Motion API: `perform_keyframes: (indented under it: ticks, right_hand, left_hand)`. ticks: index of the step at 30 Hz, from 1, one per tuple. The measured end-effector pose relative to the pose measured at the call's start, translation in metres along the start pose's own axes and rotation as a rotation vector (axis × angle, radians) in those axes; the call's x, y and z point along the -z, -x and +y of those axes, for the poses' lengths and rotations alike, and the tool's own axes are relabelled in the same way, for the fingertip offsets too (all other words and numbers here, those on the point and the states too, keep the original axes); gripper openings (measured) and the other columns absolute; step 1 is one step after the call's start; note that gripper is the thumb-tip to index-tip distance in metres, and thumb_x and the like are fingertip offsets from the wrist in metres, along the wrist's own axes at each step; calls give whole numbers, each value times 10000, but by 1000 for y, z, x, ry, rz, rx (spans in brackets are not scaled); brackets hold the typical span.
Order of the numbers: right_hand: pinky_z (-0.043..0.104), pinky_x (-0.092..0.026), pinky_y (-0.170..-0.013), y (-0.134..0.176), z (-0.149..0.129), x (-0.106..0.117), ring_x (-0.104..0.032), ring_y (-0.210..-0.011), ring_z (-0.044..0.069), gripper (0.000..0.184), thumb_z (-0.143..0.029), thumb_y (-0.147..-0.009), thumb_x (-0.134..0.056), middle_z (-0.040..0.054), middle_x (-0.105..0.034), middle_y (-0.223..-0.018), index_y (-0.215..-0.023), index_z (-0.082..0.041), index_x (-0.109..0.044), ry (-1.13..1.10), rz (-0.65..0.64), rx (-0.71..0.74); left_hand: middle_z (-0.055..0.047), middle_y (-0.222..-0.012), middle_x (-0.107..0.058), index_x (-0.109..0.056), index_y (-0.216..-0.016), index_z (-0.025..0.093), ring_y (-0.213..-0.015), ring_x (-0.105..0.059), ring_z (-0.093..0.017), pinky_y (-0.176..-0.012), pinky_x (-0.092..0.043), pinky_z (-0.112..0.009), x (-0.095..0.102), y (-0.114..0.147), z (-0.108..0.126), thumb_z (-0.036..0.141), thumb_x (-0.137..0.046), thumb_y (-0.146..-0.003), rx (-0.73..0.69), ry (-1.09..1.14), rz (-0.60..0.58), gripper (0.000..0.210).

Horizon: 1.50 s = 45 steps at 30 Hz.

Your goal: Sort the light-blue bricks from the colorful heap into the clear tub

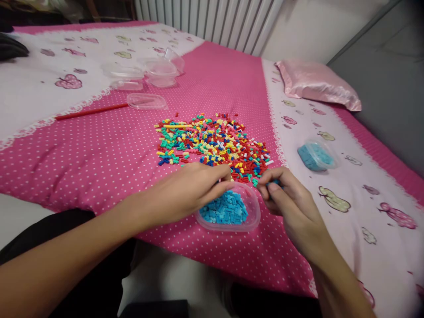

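A clear plastic tub (254, 212) holding many light blue toy bricks (228, 210) stands near the bed's front edge. My left hand (188, 187) reaches over its left rim, fingers curled and thumb close to them; what they hold, if anything, is hidden. To the right of the tub, my right hand (291, 198) is closed around small dark blue bricks (275, 182), partly covered by the fingers. Just beyond both hands spreads a pile of small mixed bricks (215, 143) in red, yellow, green, blue, pink and white.
Another tub of blue bricks (314, 155) sits at the right. Several clear containers and lids (160, 68) lie at the back left, beside a thin red stick (91, 111). A pink pillow (318, 84) rests at the back right, near a white radiator (212, 20).
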State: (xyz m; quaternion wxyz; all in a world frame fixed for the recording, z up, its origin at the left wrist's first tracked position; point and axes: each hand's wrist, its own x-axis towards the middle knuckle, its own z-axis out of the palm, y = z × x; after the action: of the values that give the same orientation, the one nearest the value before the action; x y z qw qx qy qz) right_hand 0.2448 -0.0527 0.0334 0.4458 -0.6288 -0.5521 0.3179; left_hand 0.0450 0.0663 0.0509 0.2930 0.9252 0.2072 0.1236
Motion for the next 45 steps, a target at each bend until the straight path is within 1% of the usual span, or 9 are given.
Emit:
perform_keyframes:
  ticks: [4, 8, 16, 21, 25, 28, 33, 38, 45]
  right_hand:
    - [243, -387, -550, -1, 3, -10, -501, -626, 124, 151, -384, -1014, -469, -32, -501, -731, -1070, -248, -501, 37, 8, 91]
    - [243, -414, -547, 0, 2, -15, -558, -630, 131, 145, -379, -981, -539, -8, -592, -781, -992, -238, -505, 195, 47, 154]
    - [252, -435, -603, -2, -2, -15, -603, -684, 141, 142, -260, -1024, -433, 9, -654, -822, -1020, -229, -571, 375, -67, 225]
    - [260, -460, -703, -2, 0, -15, -628, -811, 151, 203, -204, -1033, -405, 30, -678, -938, -1068, -233, -603, 399, -136, 272]
    - [253, -469, -767, -3, 0, -15, -649, -920, 152, 212, -194, -1031, -416, 41, -696, -1044, -1124, -223, -604, 411, -120, 297]
    - [234, -465, -734, -3, -1, -14, -658, -876, 138, 213, -193, -1024, -435, 22, -705, -1011, -1145, -227, -606, 434, -68, 291]
    - [211, -444, -605, -1, -2, -12, -632, -683, 110, 144, -245, -1015, -477, -19, -676, -828, -1105, -228, -587, 392, -1, 251]
    - [195, -392, -512, -2, -3, -11, -562, -565, 83, 145, -304, -992, -543, -40, -634, -731, -875, -219, -543, 345, 62, 272]
    - [184, -400, -550, -4, -5, -11, -579, -601, 73, 177, -314, -979, -577, -52, -638, -710, -838, -209, -597, 374, 25, 306]
  left_hand:
    - [35, -776, -583, -544, -926, 169, -669, -508, -89, -606, -323, -227, 2, 0, -3, 370, -417, -1026, -30, 108, 77, 257]
    - [41, -742, -536, -498, -878, 167, -638, -475, -83, -598, -322, -222, -2, -1, -2, 334, -417, -1022, -83, 166, 122, 235]
    - [58, -613, -429, -459, -746, 171, -534, -398, -74, -546, -251, -238, -8, -2, -7, 353, -373, -1040, -176, 123, 128, 357]
    - [42, -679, -535, -542, -788, 160, -599, -476, -78, -592, -300, -214, -9, -4, -9, 340, -391, -1036, -201, 93, 103, 342]
    - [31, -749, -609, -598, -908, 164, -644, -536, -89, -613, -333, -202, -11, -5, -12, 452, -432, -1016, -186, 96, 84, 349]
    - [32, -750, -609, -576, -1036, 169, -628, -545, -95, -589, -337, -197, -12, -4, -13, 598, -410, -977, -163, 82, 104, 464]
    - [34, -712, -594, -548, -880, 168, -592, -521, -81, -557, -335, -186, -11, -5, -15, 701, -371, -928, -168, 123, 161, 564]
    - [39, -653, -604, -601, -831, 166, -554, -517, -72, -547, -313, -196, -10, -5, -16, 638, -356, -974, -178, 107, 142, 550]
    - [27, -775, -670, -639, -889, 161, -670, -586, -72, -611, -376, -172, -7, -5, -11, 381, -437, -1024, -234, 72, 137, 328]
